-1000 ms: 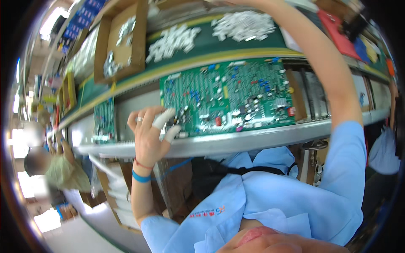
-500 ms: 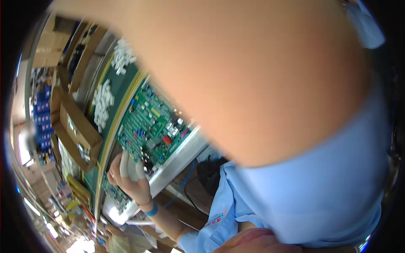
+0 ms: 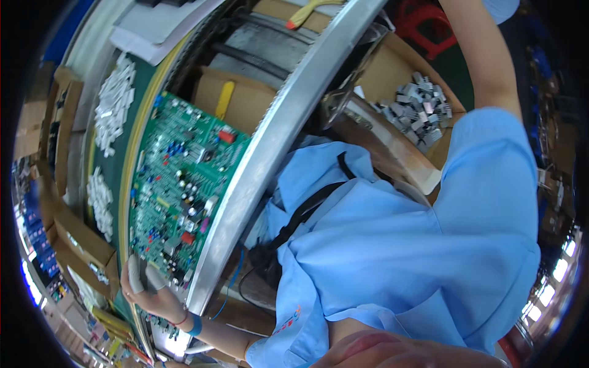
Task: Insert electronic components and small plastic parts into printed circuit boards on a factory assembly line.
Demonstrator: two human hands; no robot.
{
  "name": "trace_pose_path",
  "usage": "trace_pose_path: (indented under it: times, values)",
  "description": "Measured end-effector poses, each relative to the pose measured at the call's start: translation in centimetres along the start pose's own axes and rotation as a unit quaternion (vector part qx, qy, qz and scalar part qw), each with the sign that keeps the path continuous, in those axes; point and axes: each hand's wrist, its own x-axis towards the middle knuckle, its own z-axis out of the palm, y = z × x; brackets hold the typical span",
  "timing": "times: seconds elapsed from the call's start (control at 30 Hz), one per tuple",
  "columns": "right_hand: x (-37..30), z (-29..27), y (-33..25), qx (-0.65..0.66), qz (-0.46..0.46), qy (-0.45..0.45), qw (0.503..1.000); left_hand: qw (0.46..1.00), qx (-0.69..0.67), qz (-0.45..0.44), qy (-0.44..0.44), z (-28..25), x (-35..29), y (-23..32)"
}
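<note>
My left hand (image 3: pixel 153 293) is at the lower end of a large green circuit board (image 3: pixel 184 156), with white finger cots on two fingers. Those fingers are stretched out and apart over the board's edge; whether they press on it I cannot tell. A blue band (image 3: pixel 194 325) circles that wrist. Many small components cover the board, which lies along a metal rail (image 3: pixel 257 147). My right arm (image 3: pixel 485 61) reaches up past the top right edge, so the hand is out of sight. Near that arm, a cardboard box (image 3: pixel 457 101) holds many small grey metal pieces (image 3: pixel 420 110).
White pieces (image 3: pixel 115 104) lie in heaps on a green belt (image 3: pixel 142 83) beyond the board. Paper sheets (image 3: pixel 156 27) are at the top left, and an open carton (image 3: pixel 76 236) stands at left. A red plastic stool (image 3: pixel 426 27) is at the top right.
My right arm, which covered much of the upper view, has swung out to the right. The view has shifted, uncovering the box of metal pieces. My left hand stays by the board's lower end.
</note>
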Motion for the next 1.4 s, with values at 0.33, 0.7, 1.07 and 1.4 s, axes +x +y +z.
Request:
trace_pose_path:
  times: [0.33,0.7,1.07,1.4]
  values:
    - [-33.6,-0.7,9.3,-0.357,0.316,-0.287,0.831,0.995,0.004,0.093,0.022,2.9,4.5,3.0]
    - [-37.6,1.1,9.2,-0.266,0.399,-0.295,0.827,0.998,-0.022,0.055,0.004,3.8,3.6,3.6]
    - [-38.7,2.9,8.1,-0.276,0.203,-0.300,0.890,0.999,-0.037,0.022,0.015,4.3,2.3,3.9]
    - [-38.2,1.6,19.8,-0.195,0.192,-0.386,0.881,0.983,0.027,-0.159,0.092,-0.8,-10.5,1.6]
